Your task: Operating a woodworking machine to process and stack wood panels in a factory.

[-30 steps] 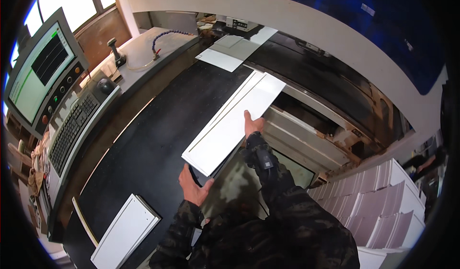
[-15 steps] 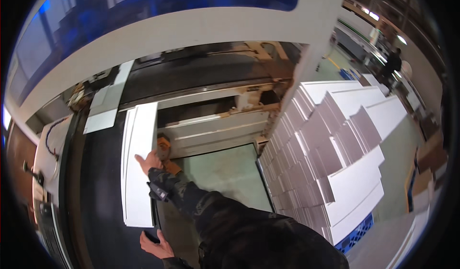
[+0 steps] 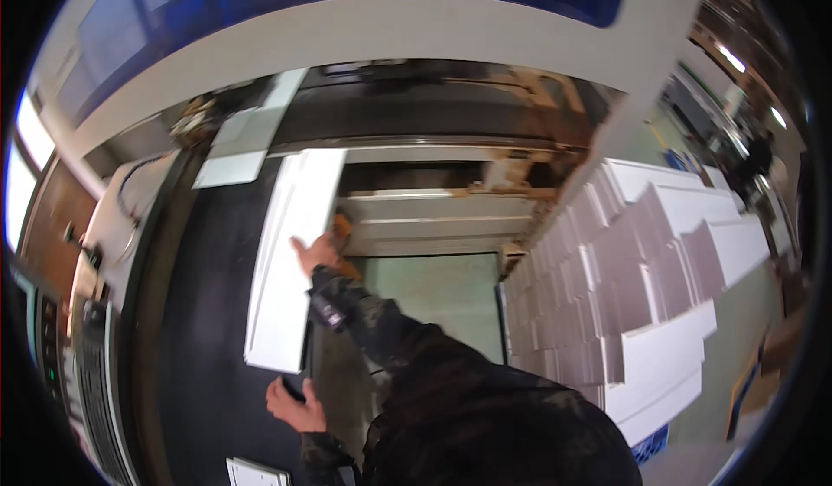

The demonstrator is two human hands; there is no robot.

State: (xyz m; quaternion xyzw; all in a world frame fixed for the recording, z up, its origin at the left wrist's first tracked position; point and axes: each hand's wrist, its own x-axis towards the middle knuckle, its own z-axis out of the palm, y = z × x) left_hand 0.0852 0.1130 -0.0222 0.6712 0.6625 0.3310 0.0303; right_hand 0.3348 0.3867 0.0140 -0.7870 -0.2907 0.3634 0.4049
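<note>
Several long white panels (image 3: 290,269) lie in a slightly fanned stack along the right side of a black conveyor belt (image 3: 204,304). Across them reaches my right hand (image 3: 319,255), its thumb on the top face and its fingers closed at the right edge, partly hidden beyond it. Just below the stack's near end is my left hand (image 3: 297,405), thumb and fingers apart, holding nothing and not touching the panels. At the lower edge, the end of another white panel stack (image 3: 257,473) shows on the belt.
A tall stepped pile of white panels (image 3: 598,278) stands to the right on a blue pallet (image 3: 652,443). Ahead rises a machine frame (image 3: 390,31) with a blue window. A flat metal plate (image 3: 232,170) sits at the belt's far end. A person (image 3: 758,161) is far right.
The view has shifted, moving hands and panels up and right in the picture. Another panel stack has come into sight at the bottom. Both hands keep about the same place beside the panels.
</note>
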